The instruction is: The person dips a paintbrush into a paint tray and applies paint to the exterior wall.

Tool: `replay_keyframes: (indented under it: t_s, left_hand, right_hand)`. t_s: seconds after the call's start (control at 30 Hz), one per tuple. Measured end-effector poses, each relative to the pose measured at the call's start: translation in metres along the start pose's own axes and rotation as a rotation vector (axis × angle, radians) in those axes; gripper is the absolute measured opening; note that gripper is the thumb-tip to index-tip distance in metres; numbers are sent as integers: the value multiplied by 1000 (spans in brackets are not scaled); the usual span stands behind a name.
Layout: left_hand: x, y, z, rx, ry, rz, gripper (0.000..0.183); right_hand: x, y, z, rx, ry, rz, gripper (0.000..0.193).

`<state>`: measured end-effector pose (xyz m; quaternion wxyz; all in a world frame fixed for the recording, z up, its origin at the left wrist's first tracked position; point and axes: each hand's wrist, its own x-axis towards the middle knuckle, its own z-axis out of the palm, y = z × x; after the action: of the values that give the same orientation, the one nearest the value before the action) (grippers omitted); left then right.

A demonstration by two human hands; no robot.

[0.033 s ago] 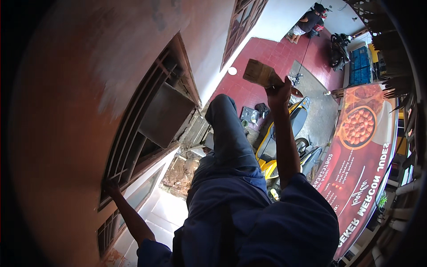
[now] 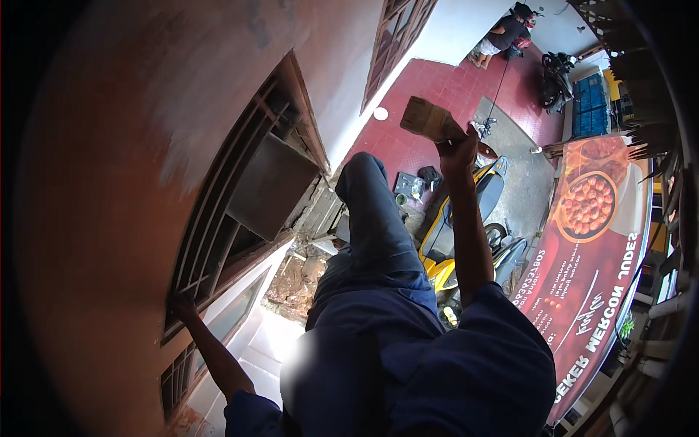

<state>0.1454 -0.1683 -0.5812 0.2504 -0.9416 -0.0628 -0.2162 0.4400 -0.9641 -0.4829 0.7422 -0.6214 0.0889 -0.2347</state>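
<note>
The wall (image 2: 95, 189) fills the left half of the frame and shuts off all movement that way; its barred window grille (image 2: 240, 189) juts out at centre left, and the left hand (image 2: 180, 300) grips the grille's lower corner, hemmed against the wall. Open air lies through the middle and upper right of the frame, where the right hand (image 2: 457, 149) holds a wide paintbrush (image 2: 429, 120) clear of everything. The person's own raised knee (image 2: 368, 197) crosses the centre between the two hands. At right, a large red banner (image 2: 590, 269) and wooden railings (image 2: 655, 138) close that side. Far below, a yellow scooter (image 2: 448, 233) stands on the red floor (image 2: 437, 87).
</note>
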Motion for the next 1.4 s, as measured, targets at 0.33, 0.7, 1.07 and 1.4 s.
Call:
replay_keyframes:
  t_s: [0.33, 0.7, 1.07, 1.4]
  left_hand:
    - [9, 5, -16, 82, 7, 113, 41]
    - [1, -1, -12, -44, -150, -34, 42]
    - [16, 15, -39, -290, -130, -262, 44]
    - [-8, -14, -15, -192, 73, 157, 48]
  right_hand:
    - [-11, 6, -39, -974, 217, 90, 70]
    - [-31, 1, -88, -8, 206, 609, 28]
    - [-66, 14, -61, 156, -196, 508, 41]
    - [-114, 136, -64, -283, 6, 806, 16]
